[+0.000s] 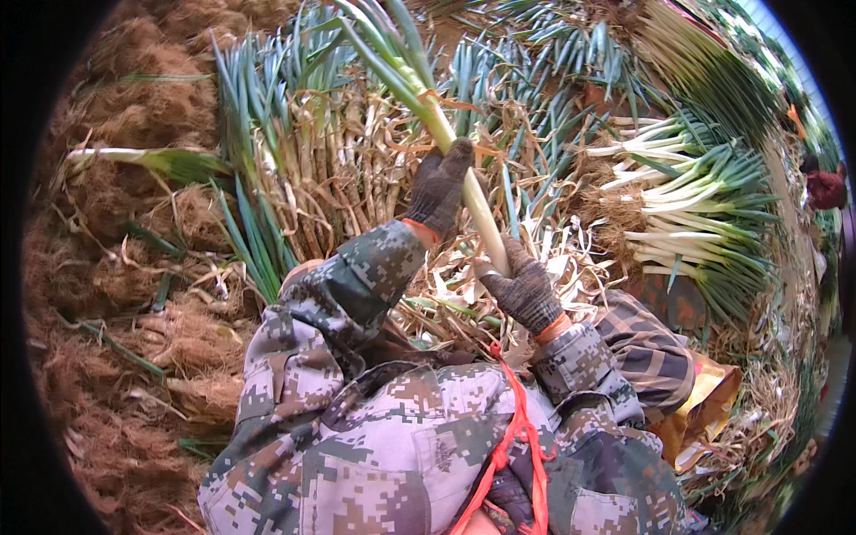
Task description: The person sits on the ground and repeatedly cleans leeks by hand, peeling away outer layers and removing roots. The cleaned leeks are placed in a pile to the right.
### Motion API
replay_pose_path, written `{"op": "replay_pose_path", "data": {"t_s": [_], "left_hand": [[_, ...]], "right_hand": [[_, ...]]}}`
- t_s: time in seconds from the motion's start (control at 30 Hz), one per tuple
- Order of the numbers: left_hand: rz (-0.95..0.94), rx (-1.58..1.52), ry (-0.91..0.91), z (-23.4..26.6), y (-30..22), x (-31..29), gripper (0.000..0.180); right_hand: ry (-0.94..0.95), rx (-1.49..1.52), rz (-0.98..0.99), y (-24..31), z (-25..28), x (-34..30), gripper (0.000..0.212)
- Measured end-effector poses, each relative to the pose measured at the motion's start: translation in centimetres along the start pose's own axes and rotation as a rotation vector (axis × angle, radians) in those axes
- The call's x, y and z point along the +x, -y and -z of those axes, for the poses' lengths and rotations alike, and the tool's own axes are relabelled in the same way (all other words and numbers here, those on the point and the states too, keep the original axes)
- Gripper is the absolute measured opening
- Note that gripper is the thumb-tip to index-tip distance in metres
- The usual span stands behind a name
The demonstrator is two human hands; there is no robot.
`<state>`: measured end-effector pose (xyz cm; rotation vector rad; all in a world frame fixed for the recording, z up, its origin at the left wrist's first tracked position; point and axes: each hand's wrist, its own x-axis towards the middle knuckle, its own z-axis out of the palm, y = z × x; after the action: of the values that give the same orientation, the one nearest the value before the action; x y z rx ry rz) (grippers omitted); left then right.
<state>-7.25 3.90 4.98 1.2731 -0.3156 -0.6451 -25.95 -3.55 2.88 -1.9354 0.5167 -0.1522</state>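
At the bottom of the frame, a red cord hung down the front of the person's camouflage jacket, beside plaid cloth at lower right. Around the centre, the gloved right hand was closed about the pale lower end of a green onion stalk, while the gloved left hand was curled firmly around it higher up, leaves pointing to the top edge; the spaced grips probably kept the long stalk steady. Loose dry husks lay just beyond the right hand. At right, clean white onions lay side by side, leaves all pointing right, seemingly to keep them aligned. Left of centre, onions in dry skins stood packed, perhaps propping one another, next to brown roots. Farther off, another onion row filled the upper right.
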Motion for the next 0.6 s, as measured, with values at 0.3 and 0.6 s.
{"op": "replay_pose_path", "data": {"t_s": [0.3, 0.6], "left_hand": [[-0.114, -0.131, -0.175, -1.7, 1.1, 1.1, 0.041], [-0.144, 0.147, 0.294, 1.2, 1.7, -0.7, 0.03]], "right_hand": [[0.109, 0.035, 0.027, 0.3, 1.4, -0.4, 0.055], [0.012, 0.115, 0.077, 0.0, 2.8, -1.8, 0.055]]}}
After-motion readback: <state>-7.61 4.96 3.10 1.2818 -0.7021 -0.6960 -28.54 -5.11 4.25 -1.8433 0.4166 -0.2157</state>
